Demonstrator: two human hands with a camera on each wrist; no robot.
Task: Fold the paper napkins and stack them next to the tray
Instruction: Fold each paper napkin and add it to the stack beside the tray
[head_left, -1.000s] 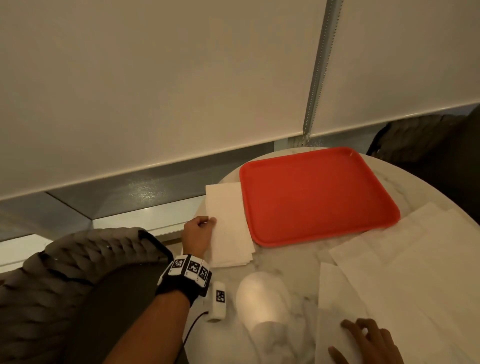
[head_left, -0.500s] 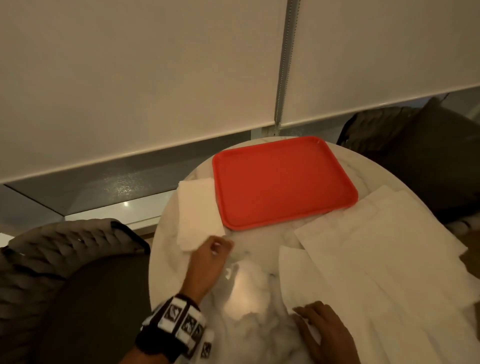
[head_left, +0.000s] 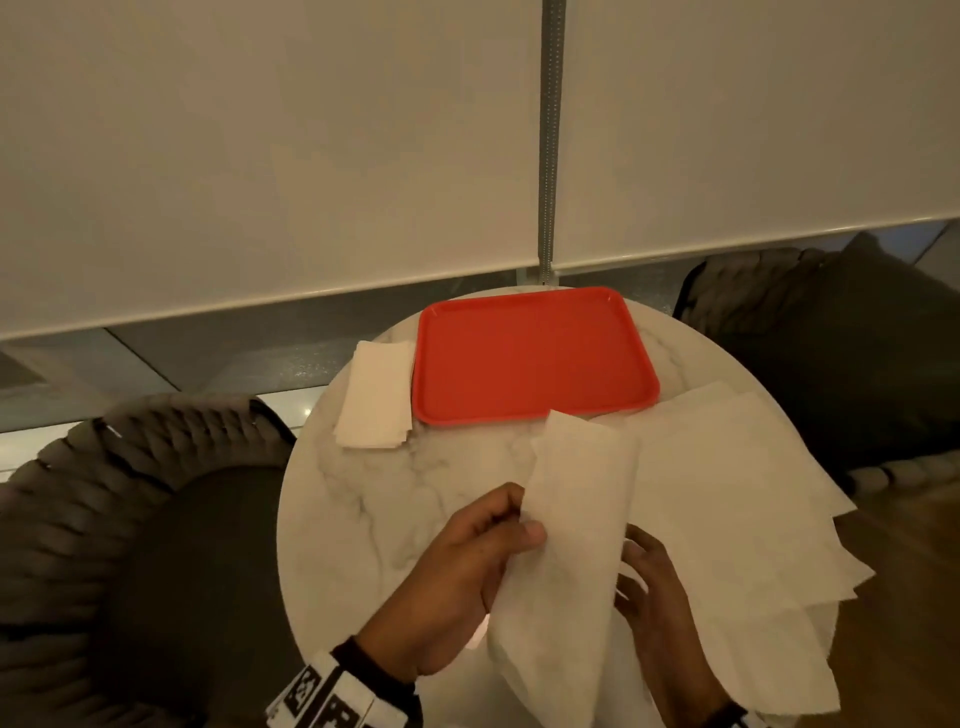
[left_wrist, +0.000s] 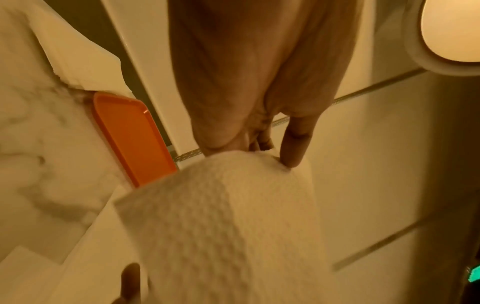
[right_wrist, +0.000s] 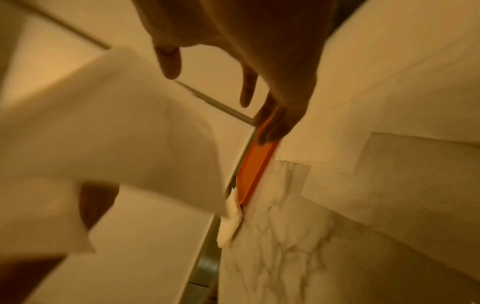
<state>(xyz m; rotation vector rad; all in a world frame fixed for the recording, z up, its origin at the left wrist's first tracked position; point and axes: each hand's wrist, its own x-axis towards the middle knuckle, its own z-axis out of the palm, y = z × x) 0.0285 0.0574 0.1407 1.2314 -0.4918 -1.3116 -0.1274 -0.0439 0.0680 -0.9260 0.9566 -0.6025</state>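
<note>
Folding step: a fresh napkin (head_left: 571, 545) is lifted off the table (head_left: 363, 499), hanging loosely doubled over, not yet creased flat.
Left hand: the left hand (head_left: 467, 587) pinches the napkin's left edge between thumb and curled fingers, as the left wrist view confirms.
Right hand: the right hand (head_left: 654, 587) sits just behind the napkin's right edge, fingers spread and loose; the right wrist view shows them gripping nothing.
Done so far: a folded stack (head_left: 376, 397) lies flat just beside the left side of the red tray (head_left: 535, 353); how many it holds I cannot tell.
Left to do: several unfolded sheets (head_left: 727, 499) overlap on the table's right side, one corner touching the tray, so by my judgement the task is only partway through.
Next need: likely edges brought together, pressed, then carried to the stack.
</note>
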